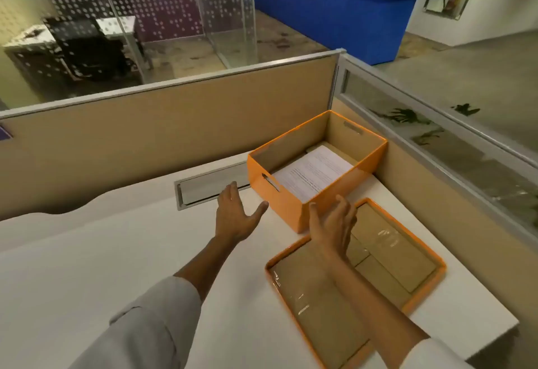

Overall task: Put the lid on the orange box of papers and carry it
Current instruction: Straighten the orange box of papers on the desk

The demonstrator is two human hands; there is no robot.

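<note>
An open orange box stands on the white desk in the corner, with a stack of printed papers inside. Its orange lid lies upside down on the desk in front of the box, brown inner side up. My left hand hovers open just left of the box's near corner, fingers spread. Over the lid's far end, close to the box's front wall, my right hand is open too. Neither hand holds anything.
Beige partition walls close off the desk at the back and right. A grey cable flap is set into the desk left of the box. The desk's right edge ends close to the lid.
</note>
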